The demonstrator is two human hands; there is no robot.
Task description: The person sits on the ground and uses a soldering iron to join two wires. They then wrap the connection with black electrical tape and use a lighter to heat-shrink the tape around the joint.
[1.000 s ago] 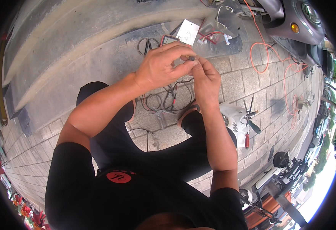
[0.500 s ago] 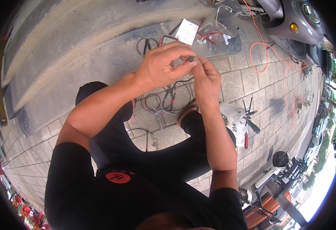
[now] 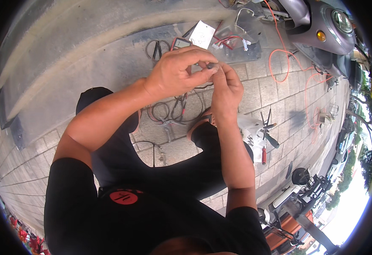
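Both my hands meet in front of me, over the paving and the edge of the stone step. A small dark round piece [image 3: 210, 66] shows between the thumb and forefinger of my left hand [image 3: 179, 70]; its kind is too small to tell. Close against it, my right hand [image 3: 226, 91] pinches with thumb and fingers, and what lies inside that pinch is hidden. Beyond the hands, on the step, are scissors [image 3: 157, 49], a red-edged meter [image 3: 180, 43] and a white sheet of paper [image 3: 202, 34]. Under my hands lie looped dark cables [image 3: 159, 111].
Pliers [image 3: 168, 124] lie between my feet. At right is a white bag [image 3: 249, 127] with tools, including a red-handled screwdriver [image 3: 263, 156]. A clear bag with wires [image 3: 237, 29] rests on the step. An orange cord [image 3: 271, 63] runs beside a parked scooter [image 3: 322, 29].
The view has shifted slightly, so the surroundings sit a little further left. Both hands keep nearly the same pinch around the small dark piece.
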